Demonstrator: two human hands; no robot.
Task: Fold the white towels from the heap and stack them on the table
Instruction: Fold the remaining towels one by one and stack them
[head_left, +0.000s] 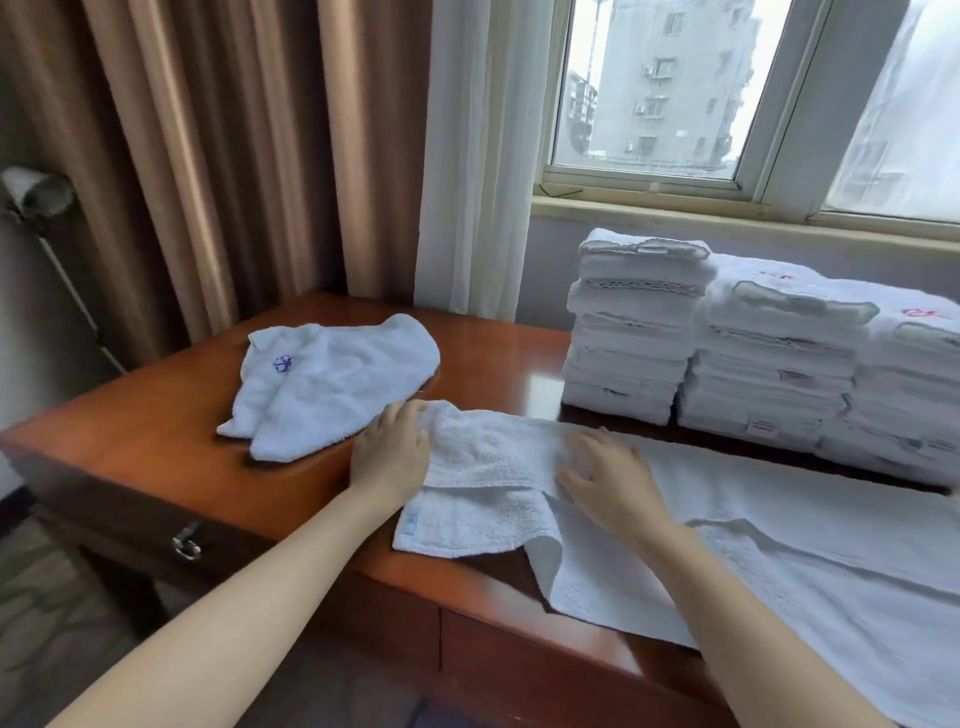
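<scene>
Towel (493, 457) lies long on the table (156, 441), running left to right. The left hand (389, 452) pinches its left end. Just right of that, the right hand (608, 478) presses down flat, fingers straight.

A: What kind of place is my feed showing?

B: I'd call it a hotel guest room. Three tall stacks of folded white towels (753, 364), some with red embroidered marks, stand side by side on a polished reddish-brown wooden desk (156, 447), and a long white terry towel (779, 545) lies spread across it.

A: Anything besides linen?

B: I can see a metal drawer pull (187, 543) on the desk front, heavy brown pleated curtains (208, 156) beside a sheer white curtain (478, 156), and a pale-framed window (649, 176) with grey apartment blocks (670, 78) outside. A small white towel with a purple embroidered emblem (337, 384) lies on the desk; patterned carpet (52, 623) covers the floor.
</scene>
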